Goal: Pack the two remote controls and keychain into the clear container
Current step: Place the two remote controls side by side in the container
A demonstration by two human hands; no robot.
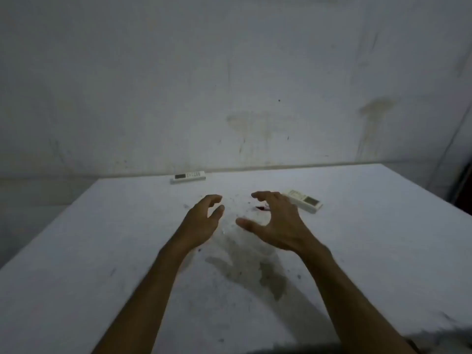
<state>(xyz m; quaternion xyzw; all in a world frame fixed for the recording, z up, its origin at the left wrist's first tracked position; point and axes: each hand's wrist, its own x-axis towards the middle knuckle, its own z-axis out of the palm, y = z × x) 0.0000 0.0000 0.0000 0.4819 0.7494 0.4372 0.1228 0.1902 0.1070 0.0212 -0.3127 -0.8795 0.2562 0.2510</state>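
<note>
White table (370, 251), surface soiled: a dark greyish stain at mid-table toward the near edge, with scattered small specks around it. One white remote control (188, 177) lies flat at the far edge, left of centre, its long side parallel to that edge. A second white remote (302, 201) lies flat right of centre, angled, well apart from the first. A small dark red item (338, 207) lies near mid-table, too blurred to identify.

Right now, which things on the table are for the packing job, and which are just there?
For the job:
- white remote control by the far edge
- white remote control beside the right hand
- small red thing between the hands, perhaps the keychain
- clear container: too faint to tell

Just there:
- grey stains on the white table
</note>
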